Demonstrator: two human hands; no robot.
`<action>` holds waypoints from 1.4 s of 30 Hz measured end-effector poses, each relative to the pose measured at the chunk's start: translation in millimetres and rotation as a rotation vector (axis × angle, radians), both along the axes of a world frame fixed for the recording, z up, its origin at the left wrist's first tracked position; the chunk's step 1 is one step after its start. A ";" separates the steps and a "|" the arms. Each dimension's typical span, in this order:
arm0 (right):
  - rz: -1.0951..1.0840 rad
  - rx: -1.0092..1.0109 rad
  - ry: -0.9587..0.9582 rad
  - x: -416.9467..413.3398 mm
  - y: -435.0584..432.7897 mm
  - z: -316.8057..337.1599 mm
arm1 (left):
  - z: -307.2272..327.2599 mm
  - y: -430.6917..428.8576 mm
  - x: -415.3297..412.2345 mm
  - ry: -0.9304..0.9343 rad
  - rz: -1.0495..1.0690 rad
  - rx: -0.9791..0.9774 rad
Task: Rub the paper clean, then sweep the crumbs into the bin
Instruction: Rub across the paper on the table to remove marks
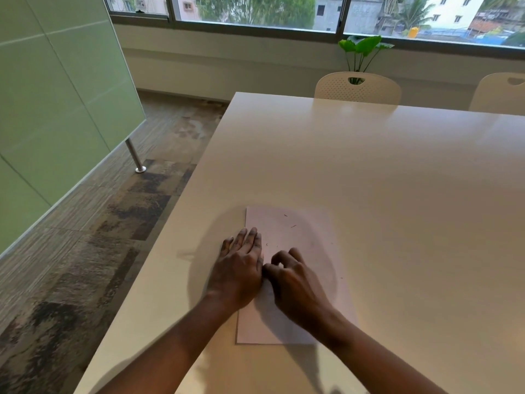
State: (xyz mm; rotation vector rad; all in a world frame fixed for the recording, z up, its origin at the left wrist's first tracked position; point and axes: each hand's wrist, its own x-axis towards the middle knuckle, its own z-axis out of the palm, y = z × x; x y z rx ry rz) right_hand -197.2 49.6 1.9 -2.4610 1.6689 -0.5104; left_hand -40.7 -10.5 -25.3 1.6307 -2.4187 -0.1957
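A sheet of white paper (295,231) lies on the white table (369,172) near its front left corner. My left hand (240,268) lies flat with straight fingers on the paper's left edge, holding it down. Right beside it, my right hand (292,280) rests on the paper with its fingers curled under; whatever they may hold is hidden. A few small dark crumbs (293,226) lie scattered on the upper part of the paper. No bin is in view.
Two white chairs (358,88) (500,92) stand at the table's far side, with a green plant (362,49) behind them by the window. A green glass partition (56,109) on a metal post (135,156) stands left, across a carpeted floor strip.
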 end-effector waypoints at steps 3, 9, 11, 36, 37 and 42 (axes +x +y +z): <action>-0.087 -0.041 0.065 -27.0 -13.3 5.3 | 1.5 0.8 0.2 0.012 0.002 -0.006; -0.136 -0.035 0.009 -10.5 -3.3 4.2 | 1.8 0.7 0.0 0.013 0.007 0.002; -0.018 -0.001 0.022 -2.0 11.9 0.5 | 0.9 0.2 -0.4 0.006 0.007 0.003; -0.011 -0.004 0.041 -10.9 17.3 -2.1 | 0.3 0.4 -0.1 0.006 0.007 -0.005; 0.000 -0.022 0.045 -16.1 14.5 -1.7 | 0.3 0.4 -0.2 0.007 0.007 -0.005; -0.335 -0.071 0.016 -61.2 -33.4 8.9 | 2.7 1.5 -0.7 0.000 0.012 -0.026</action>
